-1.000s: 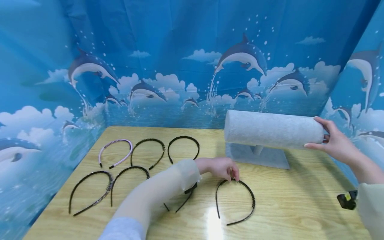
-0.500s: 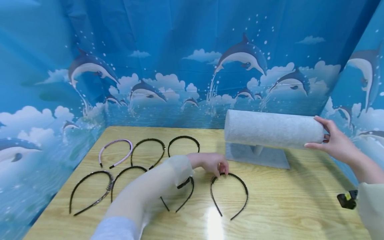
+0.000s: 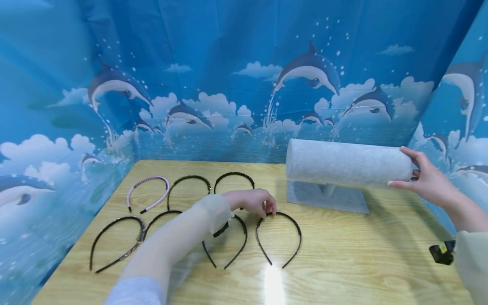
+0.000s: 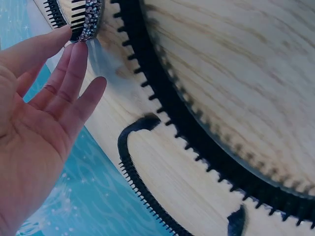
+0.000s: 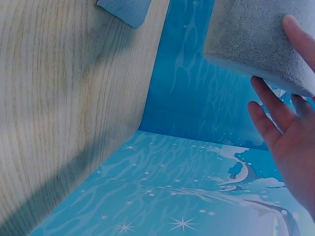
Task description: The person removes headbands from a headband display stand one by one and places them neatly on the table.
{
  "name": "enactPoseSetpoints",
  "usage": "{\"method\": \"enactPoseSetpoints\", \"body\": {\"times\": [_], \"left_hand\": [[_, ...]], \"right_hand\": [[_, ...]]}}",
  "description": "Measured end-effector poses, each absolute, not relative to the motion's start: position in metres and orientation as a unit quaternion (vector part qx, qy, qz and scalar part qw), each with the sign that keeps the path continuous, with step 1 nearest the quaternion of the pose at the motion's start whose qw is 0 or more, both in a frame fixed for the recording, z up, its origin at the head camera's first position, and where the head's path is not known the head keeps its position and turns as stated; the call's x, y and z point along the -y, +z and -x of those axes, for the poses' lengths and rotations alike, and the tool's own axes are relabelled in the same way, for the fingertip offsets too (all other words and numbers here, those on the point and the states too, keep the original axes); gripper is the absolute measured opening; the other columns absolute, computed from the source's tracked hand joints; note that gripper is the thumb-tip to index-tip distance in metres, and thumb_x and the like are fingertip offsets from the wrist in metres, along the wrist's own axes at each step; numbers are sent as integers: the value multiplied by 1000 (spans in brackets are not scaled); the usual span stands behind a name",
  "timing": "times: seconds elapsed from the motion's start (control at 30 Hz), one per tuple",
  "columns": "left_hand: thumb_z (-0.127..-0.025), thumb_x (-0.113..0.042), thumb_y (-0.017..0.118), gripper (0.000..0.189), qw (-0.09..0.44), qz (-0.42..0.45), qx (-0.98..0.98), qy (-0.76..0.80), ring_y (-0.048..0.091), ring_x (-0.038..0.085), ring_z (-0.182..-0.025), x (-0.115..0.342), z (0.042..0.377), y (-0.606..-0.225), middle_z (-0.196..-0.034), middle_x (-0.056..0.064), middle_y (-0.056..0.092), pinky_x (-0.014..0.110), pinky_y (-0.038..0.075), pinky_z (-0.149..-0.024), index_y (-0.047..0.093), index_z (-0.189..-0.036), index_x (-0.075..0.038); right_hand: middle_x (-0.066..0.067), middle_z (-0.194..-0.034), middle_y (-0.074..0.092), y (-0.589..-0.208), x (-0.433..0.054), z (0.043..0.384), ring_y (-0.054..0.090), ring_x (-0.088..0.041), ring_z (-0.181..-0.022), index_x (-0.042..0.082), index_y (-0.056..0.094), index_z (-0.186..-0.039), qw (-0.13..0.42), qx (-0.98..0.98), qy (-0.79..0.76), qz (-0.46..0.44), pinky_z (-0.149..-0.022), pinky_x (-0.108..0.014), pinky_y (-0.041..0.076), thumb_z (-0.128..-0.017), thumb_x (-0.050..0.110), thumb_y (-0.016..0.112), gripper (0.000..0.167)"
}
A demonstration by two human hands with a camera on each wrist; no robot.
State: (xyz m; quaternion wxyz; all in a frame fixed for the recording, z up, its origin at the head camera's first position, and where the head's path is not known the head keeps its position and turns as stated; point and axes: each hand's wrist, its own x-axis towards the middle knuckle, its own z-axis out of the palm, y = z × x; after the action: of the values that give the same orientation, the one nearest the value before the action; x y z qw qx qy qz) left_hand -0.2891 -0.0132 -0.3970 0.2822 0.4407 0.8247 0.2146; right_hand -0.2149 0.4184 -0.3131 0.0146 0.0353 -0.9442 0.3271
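My left hand (image 3: pixel 254 200) pinches the top of a black toothed headband (image 3: pixel 300 237), which lies on the table with its ends toward me. In the left wrist view, my left hand (image 4: pixel 42 110) has thumb and fingertips on its sparkly, stone-covered band (image 4: pixel 92 19). Just left lies another black headband (image 3: pixel 245 233), partly behind the left sleeve. At the right, my right hand (image 3: pixel 431 180) grips the end of a grey plush roll (image 3: pixel 347 165) on a stand (image 3: pixel 347 200). The right wrist view shows the thumb on the side of the roll (image 5: pixel 256 39) and fingers at its end.
On the left of the wooden table (image 3: pixel 354 258) lie several more headbands, including a lilac one (image 3: pixel 167 190), a black one at the back (image 3: pixel 234 173) and one in front (image 3: pixel 92 245). A blue dolphin-print curtain (image 3: pixel 213 51) surrounds the table.
My left hand has slid the pinched headband left and slightly away from me, beside the neighbouring headband. The headband has turned so its ends point more straight toward me. My right hand keeps its hold.
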Motion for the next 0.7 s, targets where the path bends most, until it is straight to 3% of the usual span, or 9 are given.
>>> {"method": "enactPoseSetpoints", "body": {"times": [0.37,0.5,0.7], "left_hand": [[-85,8,68,24,288,-435,-823,225,60,10,-82,17,290,-396,-89,3,62,23,49,-72,70,-104,-7],[-87,6,66,24,276,-432,-827,232,61,11,-86,22,293,-393,-94,2,62,24,50,-72,69,-106,-9],[-91,-3,68,23,229,-440,-821,283,61,14,-92,40,294,-378,-110,11,66,26,49,-80,68,-113,-5]], "right_hand": [[-32,-154,-11,-320,-420,219,23,-67,-122,5,-10,-154,41,947,316,-35,-83,-66,42,-89,23,73,107],[-28,-156,-10,-317,-421,219,13,-62,-131,2,-7,-154,56,954,293,-41,-87,-72,32,-87,24,76,108],[-17,-158,-18,-306,-417,214,-7,-53,-138,4,-4,-155,68,961,264,-42,-93,-77,17,-84,28,79,112]]}}
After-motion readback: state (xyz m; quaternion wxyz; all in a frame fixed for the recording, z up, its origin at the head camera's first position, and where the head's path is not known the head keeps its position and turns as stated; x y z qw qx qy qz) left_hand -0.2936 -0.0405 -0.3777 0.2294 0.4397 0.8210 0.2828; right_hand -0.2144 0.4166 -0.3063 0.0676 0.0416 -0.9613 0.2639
